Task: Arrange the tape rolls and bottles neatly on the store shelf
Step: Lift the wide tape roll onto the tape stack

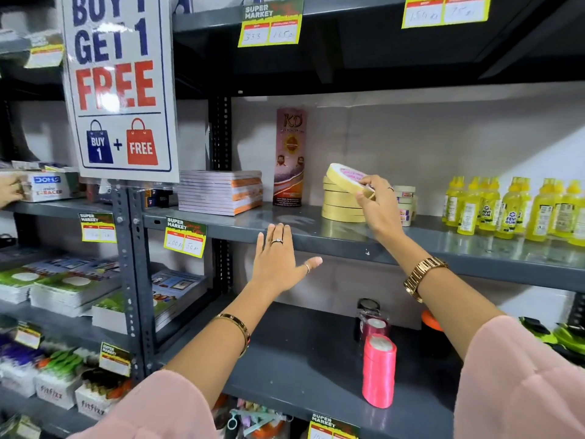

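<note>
Tape roll [345,179], cream w/ pink label, is held tilted in the right hand [378,205] just above a stack of tape rolls [340,204] mid-shelf, fingers pinched on its lower rim. Left hand [278,258] is spread flat and empty, fingertips touching the front edge of the grey shelf [316,232]. Yellow gum bottles [506,207] stand grouped toward the shelf's right end, a tall KD tube [289,156] and stacked notebooks [220,191] to the left.
</note>
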A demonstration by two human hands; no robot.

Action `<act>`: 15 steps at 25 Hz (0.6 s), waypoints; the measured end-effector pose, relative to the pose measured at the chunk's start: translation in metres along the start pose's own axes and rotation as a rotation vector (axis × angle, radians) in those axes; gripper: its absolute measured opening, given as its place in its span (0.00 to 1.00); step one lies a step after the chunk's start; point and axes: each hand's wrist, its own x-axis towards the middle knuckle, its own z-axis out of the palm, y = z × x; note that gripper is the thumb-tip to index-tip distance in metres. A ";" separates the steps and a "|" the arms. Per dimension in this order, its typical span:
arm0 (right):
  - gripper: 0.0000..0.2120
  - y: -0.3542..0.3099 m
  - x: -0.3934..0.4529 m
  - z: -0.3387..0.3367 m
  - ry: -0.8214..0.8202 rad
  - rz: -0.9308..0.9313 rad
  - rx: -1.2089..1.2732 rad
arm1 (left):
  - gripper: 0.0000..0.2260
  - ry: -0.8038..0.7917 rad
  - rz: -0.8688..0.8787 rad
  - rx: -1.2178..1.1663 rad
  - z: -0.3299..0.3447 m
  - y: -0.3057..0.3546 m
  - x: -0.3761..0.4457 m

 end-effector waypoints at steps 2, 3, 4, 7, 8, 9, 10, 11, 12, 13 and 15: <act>0.13 0.001 0.011 -0.005 0.007 0.013 -0.035 | 0.37 0.019 0.007 -0.012 -0.002 0.004 0.006; 0.13 0.003 0.017 -0.007 0.009 0.016 -0.052 | 0.34 0.018 0.011 -0.013 -0.003 0.007 0.011; 0.13 0.005 0.024 -0.009 0.009 0.018 -0.067 | 0.32 0.010 0.016 -0.010 -0.004 0.009 0.016; 0.13 0.015 0.046 -0.010 -0.003 0.033 -0.095 | 0.30 -0.045 0.041 0.033 -0.005 0.014 0.036; 0.13 0.018 0.054 -0.010 -0.009 0.037 -0.106 | 0.30 -0.062 0.046 0.046 -0.004 0.016 0.043; 0.13 0.021 0.061 -0.008 -0.014 0.040 -0.120 | 0.30 -0.071 0.048 0.053 -0.002 0.018 0.049; 0.13 0.023 0.068 -0.006 -0.023 0.042 -0.138 | 0.30 -0.065 0.053 0.055 0.001 0.019 0.053; 0.14 0.026 0.075 -0.004 -0.034 0.043 -0.154 | 0.29 -0.042 0.061 0.058 0.004 0.021 0.058; 0.14 0.028 0.082 -0.001 -0.047 0.040 -0.168 | 0.29 -0.003 0.072 0.058 0.008 0.021 0.060; 0.14 0.030 0.088 0.002 -0.059 0.031 -0.183 | 0.30 0.048 0.081 0.059 0.012 0.021 0.060; 0.14 0.035 0.102 0.010 -0.083 -0.006 -0.218 | 0.34 0.173 0.096 0.050 0.020 0.019 0.058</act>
